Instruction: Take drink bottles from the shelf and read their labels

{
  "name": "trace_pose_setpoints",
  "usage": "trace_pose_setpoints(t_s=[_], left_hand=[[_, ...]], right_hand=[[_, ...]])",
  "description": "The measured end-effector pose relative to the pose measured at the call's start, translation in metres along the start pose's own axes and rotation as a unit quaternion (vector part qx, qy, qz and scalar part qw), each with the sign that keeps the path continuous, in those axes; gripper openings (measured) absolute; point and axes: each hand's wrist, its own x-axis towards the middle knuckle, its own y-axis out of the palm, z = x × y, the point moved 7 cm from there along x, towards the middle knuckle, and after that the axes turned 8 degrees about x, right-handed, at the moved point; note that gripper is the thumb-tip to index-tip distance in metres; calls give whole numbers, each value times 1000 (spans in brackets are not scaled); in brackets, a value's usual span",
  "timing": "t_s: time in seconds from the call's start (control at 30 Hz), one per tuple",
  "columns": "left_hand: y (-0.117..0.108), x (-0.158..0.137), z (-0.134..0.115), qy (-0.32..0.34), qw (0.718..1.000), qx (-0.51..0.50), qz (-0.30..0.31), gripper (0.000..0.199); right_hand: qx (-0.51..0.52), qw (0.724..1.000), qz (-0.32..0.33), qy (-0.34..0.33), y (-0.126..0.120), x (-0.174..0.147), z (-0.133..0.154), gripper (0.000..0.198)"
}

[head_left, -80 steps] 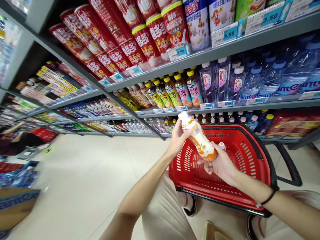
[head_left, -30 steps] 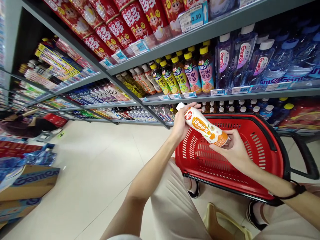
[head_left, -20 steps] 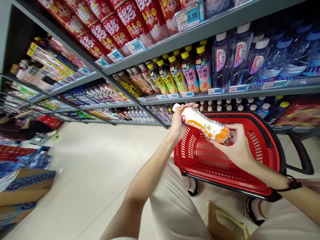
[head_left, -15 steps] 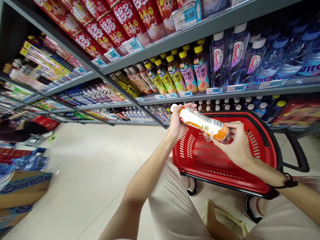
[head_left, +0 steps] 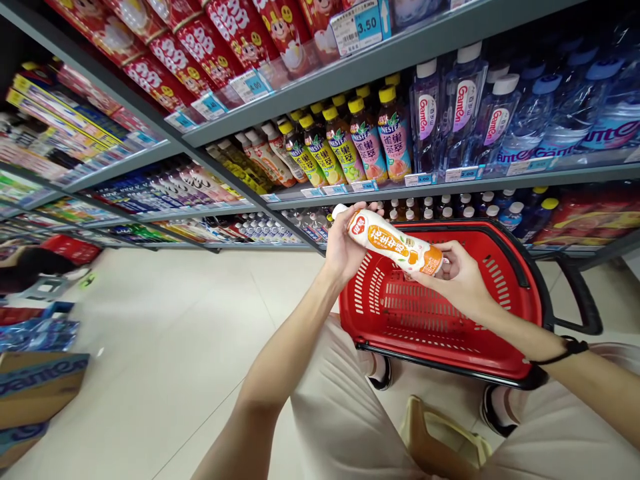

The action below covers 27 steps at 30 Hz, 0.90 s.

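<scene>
Bottle: one, in the air over one red basket.
Long axis: slanting, almost lying; cap points to upper left of view, bottom to lower right.
Left hand: closed around neck end.
Right hand: thumb and fingers clamped on bottom end.
Yellow-capped bottles: five in front row, on shelf.

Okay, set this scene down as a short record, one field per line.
Held item: white-and-orange bottle, slanted, label facing up
Left hand: around the neck, near the white cap
Right hand: at the orange base
Beneath: red basket
Shelf ahead: yellow-capped bottles beside Ganten bottles
Shelf above: red cans
Right wrist: black band
</scene>
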Motion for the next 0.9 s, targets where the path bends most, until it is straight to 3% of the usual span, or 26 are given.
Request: trace_pose_setpoints(t_s=[0.2,0.43,0.7,0.9], left_hand=[[-1,0,1,2,1000,-6,12,17],[3,-2,0,5,1000,-5,29,16],[5,-2,3,-12,999,-19,31,14],[7,-4,5,-14,999,-5,30,15]], right_hand=[[94,989,6,116,9,-2,-6,64],[122,976,66,169,18,-9,-15,58],[161,954,95,236,27,-16,-17,67],[159,935,160,275,34,-22,-17,70]])
